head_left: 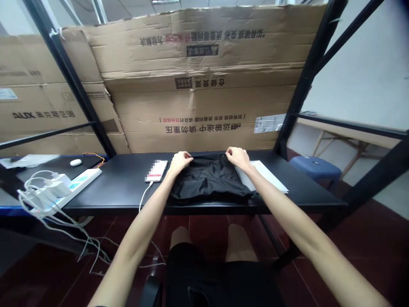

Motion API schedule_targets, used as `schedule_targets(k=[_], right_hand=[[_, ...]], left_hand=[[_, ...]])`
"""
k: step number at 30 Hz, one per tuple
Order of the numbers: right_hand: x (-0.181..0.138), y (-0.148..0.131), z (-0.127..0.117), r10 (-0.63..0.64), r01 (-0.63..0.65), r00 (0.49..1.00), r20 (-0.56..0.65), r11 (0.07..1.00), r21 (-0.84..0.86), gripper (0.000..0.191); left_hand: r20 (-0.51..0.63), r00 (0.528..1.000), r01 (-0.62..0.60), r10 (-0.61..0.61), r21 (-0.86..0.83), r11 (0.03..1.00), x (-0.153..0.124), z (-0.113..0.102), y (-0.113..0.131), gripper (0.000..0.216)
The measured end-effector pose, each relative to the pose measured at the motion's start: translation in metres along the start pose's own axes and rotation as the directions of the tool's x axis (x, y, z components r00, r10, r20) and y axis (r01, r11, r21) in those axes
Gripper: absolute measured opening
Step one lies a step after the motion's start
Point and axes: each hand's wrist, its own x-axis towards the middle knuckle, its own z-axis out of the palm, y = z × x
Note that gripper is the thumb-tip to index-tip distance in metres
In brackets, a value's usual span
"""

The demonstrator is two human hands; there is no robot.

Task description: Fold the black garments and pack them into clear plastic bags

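While both arms are stretching toward mid-frame, the left hand (180, 162) and right hand (237, 157) are each pinching the far edge of a black garment (209, 181). It is lying rumpled on the black table (128, 187), between a phone (156, 170) and a white sheet (268, 175).

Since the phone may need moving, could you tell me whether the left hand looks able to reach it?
Probably yes: the phone lies just beside the left hand with nothing between them, though that hand grips the black cloth and must let go first.
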Motion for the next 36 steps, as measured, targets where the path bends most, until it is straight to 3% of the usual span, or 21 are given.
schedule_targets(k=[3,5,7,10,12,18,24,36], right_hand=[[0.001,0.000,0.004,0.029,-0.029,1.000,0.002,0.999,-0.019,0.030],[-0.003,-0.001,0.002,0.015,-0.015,1.000,0.001,1.000,-0.016,0.034],[-0.011,-0.005,-0.002,-0.069,0.069,0.998,0.004,0.997,0.033,0.037],[-0.029,-0.014,-0.003,-0.266,0.258,0.963,0.035,0.955,0.148,0.042],[-0.043,-0.020,0.002,-0.360,0.343,0.929,0.086,0.924,0.166,0.046],[-0.063,-0.023,0.029,-0.450,0.429,0.869,0.205,0.893,0.140,0.055],[-0.065,-0.022,0.041,-0.455,0.433,0.877,0.157,0.888,0.154,0.059],[-0.070,-0.024,0.034,-0.385,0.361,0.904,0.184,0.920,0.151,0.059]], left_hand=[[-0.054,0.998,0.038,-0.037,0.020,0.999,-0.003,0.012,0.007,0.033],[-0.095,0.995,-0.006,0.011,0.045,0.999,-0.009,0.017,0.016,0.040],[-0.083,0.985,-0.146,0.152,0.074,0.987,-0.013,0.021,0.025,0.037],[0.029,0.926,-0.378,0.377,0.073,0.923,-0.016,0.030,0.035,0.029],[0.097,0.896,-0.440,0.433,0.072,0.895,-0.016,0.039,0.034,0.029],[0.210,0.880,-0.445,0.427,0.046,0.895,-0.011,0.061,0.012,0.033],[0.207,0.874,-0.443,0.440,-0.037,0.896,-0.007,0.064,0.001,0.034],[0.194,0.870,-0.456,0.454,-0.037,0.889,-0.009,0.061,-0.001,0.036]])
